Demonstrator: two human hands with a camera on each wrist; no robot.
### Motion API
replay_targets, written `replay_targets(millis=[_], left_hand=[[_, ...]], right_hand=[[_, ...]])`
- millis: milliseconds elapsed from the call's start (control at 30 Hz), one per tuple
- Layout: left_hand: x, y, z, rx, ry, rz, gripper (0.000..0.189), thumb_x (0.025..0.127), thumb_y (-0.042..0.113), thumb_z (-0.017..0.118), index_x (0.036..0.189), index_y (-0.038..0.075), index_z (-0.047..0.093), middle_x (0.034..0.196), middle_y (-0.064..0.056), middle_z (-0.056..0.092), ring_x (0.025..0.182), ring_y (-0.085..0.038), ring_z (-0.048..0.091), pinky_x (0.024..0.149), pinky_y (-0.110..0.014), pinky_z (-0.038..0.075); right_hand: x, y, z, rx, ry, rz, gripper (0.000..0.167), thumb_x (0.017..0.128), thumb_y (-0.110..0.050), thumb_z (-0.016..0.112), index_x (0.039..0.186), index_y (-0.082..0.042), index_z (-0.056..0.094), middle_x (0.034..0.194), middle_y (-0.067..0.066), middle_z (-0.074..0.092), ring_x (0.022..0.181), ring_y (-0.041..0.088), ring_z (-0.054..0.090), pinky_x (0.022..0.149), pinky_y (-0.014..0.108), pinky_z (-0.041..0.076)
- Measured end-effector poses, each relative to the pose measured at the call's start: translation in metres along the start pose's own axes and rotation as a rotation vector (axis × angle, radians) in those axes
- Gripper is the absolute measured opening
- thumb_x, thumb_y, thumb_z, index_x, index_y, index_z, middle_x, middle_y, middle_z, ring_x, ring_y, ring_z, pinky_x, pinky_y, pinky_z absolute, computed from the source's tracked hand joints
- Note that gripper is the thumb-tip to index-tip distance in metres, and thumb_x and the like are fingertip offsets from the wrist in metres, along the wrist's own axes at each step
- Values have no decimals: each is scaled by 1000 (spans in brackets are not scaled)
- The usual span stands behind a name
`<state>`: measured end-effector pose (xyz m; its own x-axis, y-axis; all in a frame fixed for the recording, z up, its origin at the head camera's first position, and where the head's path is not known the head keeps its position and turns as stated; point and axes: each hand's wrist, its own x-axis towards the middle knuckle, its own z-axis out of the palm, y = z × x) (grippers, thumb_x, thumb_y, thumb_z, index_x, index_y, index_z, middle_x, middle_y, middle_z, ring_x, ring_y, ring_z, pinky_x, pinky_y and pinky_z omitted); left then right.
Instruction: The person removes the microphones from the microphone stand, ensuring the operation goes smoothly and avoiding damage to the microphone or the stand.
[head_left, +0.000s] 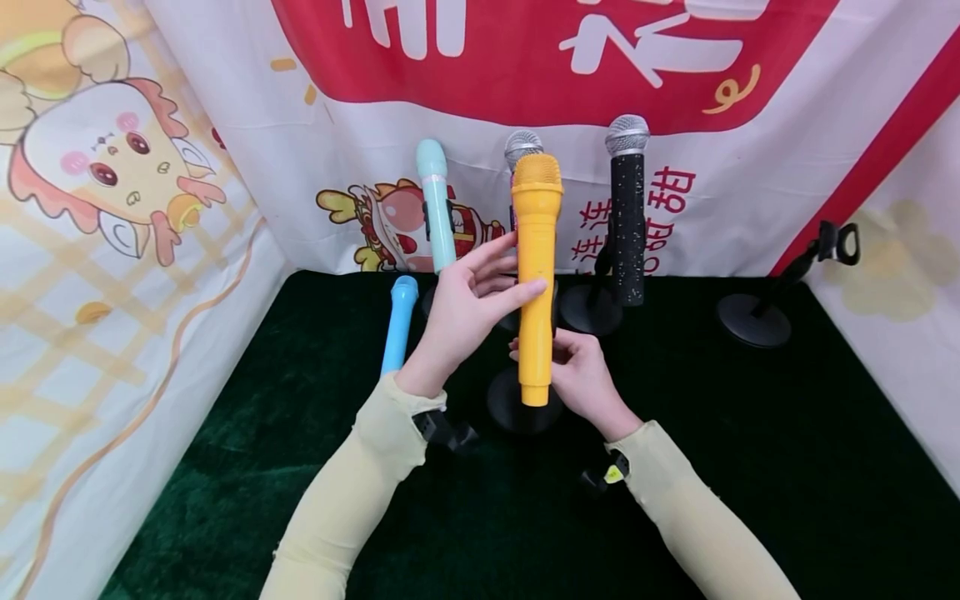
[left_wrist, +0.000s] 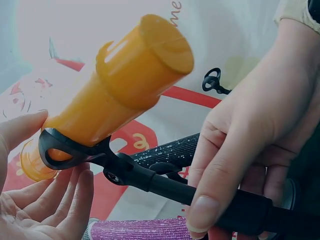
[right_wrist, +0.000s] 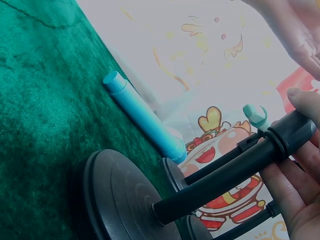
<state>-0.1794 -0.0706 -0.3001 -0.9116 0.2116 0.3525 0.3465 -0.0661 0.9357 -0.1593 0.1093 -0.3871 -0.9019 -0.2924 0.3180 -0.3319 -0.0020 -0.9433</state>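
A yellow microphone (head_left: 537, 225) stands upright in the middle of the head view. My left hand (head_left: 468, 308) holds it partway down its body, thumb in front and fingers around behind. The black ring clip (left_wrist: 75, 150) of a microphone stand goes around the microphone in the left wrist view. Lower down, my right hand (head_left: 588, 379) grips that stand's pole (right_wrist: 215, 187) just below the clip, thumb and fingers on its upper section. The round stand base (head_left: 517, 412) is on the dark green cloth, partly hidden behind the microphone's lower end.
A blue microphone (head_left: 400, 325) lies on the green cloth (head_left: 720, 467) at left. Behind stand a pale teal microphone (head_left: 433, 192), a silver-headed purple one (head_left: 522, 145) mostly hidden, and a black speckled one (head_left: 628, 217). A stand (head_left: 753, 321) with a bare clip is at right.
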Motion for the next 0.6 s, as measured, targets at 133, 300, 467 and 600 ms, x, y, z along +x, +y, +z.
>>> replay_targets(millis=[133,300,467,600], left_hand=[[-3,0,-1,-1,-12,2,57,92,11,78,145,10,57,122,-7,70,103,-25,69,94,-36,55],[-6,-2,1,11,-18,-1,58,91,11,79,145,9,57,123,-7,70,104,-24,68,95,-36,55],[-6,-3,2,30,-6,12,58,91,12,79,144,8,57,123,-6,70,105,-22,68,95,-36,54],[-6,-2,3,38,-2,32,56,91,11,79,143,6,57,122,-6,69,105,-22,68,95,-37,54]], right_hand=[[0,0,0,-14,1,-1,28,94,-5,74,117,11,69,108,20,72,101,26,70,91,36,56],[0,1,0,-15,3,-2,28,94,-6,74,117,10,69,108,19,73,101,26,70,91,36,56],[0,2,0,-11,4,0,26,94,-5,74,117,7,71,108,19,73,102,27,70,92,37,56],[0,2,0,-5,1,2,27,94,-6,74,118,7,70,109,19,73,104,31,69,93,37,56]])
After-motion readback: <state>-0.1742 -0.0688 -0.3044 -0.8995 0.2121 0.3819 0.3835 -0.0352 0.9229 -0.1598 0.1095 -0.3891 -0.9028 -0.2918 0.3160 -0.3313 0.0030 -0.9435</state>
